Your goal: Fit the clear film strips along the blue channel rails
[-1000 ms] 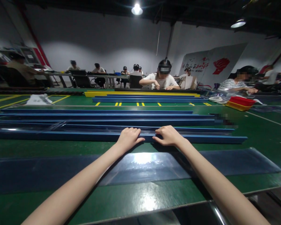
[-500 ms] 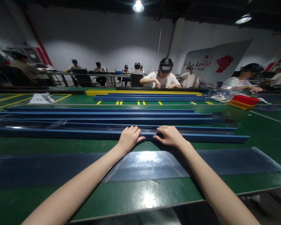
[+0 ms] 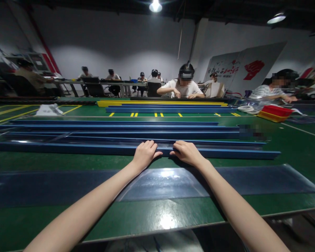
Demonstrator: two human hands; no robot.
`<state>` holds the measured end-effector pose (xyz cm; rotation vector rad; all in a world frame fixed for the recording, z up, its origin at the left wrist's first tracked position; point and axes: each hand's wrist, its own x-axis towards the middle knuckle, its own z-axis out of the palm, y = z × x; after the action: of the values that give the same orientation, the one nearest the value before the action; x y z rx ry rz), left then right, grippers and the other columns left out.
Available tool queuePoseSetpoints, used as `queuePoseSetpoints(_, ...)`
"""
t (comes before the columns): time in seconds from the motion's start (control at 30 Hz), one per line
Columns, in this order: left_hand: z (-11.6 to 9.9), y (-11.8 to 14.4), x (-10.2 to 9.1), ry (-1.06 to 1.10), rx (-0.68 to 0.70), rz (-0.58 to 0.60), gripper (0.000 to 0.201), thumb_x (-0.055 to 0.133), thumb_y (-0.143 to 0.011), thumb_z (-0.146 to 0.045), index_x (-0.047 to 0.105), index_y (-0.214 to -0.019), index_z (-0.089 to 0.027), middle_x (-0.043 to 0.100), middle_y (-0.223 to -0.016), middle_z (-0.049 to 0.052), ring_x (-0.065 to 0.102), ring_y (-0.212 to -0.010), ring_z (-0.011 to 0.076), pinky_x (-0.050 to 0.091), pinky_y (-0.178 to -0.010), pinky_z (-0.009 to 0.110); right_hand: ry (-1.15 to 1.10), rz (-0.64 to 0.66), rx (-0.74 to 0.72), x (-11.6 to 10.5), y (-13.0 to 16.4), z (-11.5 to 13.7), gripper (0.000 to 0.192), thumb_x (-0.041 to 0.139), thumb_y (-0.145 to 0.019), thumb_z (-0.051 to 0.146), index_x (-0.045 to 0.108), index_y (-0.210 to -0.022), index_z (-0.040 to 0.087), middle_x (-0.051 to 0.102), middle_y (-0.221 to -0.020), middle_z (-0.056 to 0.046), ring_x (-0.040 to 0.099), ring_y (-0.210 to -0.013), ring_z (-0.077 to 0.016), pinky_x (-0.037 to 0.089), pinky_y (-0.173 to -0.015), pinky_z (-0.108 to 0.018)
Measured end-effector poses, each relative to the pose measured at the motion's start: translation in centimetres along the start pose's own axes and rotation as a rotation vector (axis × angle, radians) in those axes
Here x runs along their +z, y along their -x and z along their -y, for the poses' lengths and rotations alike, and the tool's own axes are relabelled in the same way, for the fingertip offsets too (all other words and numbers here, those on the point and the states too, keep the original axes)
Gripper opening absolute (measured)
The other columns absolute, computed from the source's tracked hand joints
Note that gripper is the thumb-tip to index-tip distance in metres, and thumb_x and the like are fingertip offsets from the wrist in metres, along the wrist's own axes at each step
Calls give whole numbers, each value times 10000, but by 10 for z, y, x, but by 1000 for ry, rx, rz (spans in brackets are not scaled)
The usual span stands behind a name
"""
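A long blue channel-shaped strip [image 3: 225, 153] lies across the green table, with clear film along its trough. My left hand [image 3: 145, 154] has its fingers curled over the strip's top and its thumb along the near wall. A short gap to the right, my right hand [image 3: 187, 153] grips the same strip in the same way, fingers bent into the trough. The undersides of the fingers are hidden. Under my forearms a flat, shiny clear plastic sheet [image 3: 170, 189] lies on the table.
More blue strips [image 3: 173, 134] lie parallel just beyond. Farther off are a yellow strip [image 3: 115, 103], a red bin [image 3: 277, 111], a white roll [image 3: 245, 109] and a crumpled white bag [image 3: 48, 110]. A co-worker [image 3: 185, 85] works across the table [image 3: 68, 224].
My right hand has slid slightly left along the blue strip, closer to my left hand. My left hand stays in place, and the strips look unmoved.
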<state>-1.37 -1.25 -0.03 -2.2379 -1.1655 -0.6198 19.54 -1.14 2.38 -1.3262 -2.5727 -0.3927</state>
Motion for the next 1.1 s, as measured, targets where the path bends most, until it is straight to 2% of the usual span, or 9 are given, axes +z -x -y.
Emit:
queuePoseSetpoints(0.27,1,-1,0,6,-6,8,339,498,-790,-488,552,-749,-156,574,-749,49,516,-719,181,317,-595,280,-2,-19,-22,-2,-1,-1,221,502,-837,357,561,-748,163,602,-774,-35,536,-720,-126,250,-555,-241)
queuePoseSetpoints(0.67,1,0,-2,16,2,8,339,503,-794,-492,555,-775,-158,600,-734,43,517,-727,189,304,-612,291,-20,26,-25,-7,-1,-5,233,481,-841,352,561,-726,166,608,-774,-41,538,-686,-127,226,-546,-247)
queuePoseSetpoints(1.1,1,-1,-1,-4,26,33,366,500,-786,-510,559,-812,-150,605,-787,63,514,-766,205,292,-640,308,6,105,69,-22,13,-23,209,500,-801,335,554,-669,182,623,-752,-29,550,-641,-133,221,-525,-251)
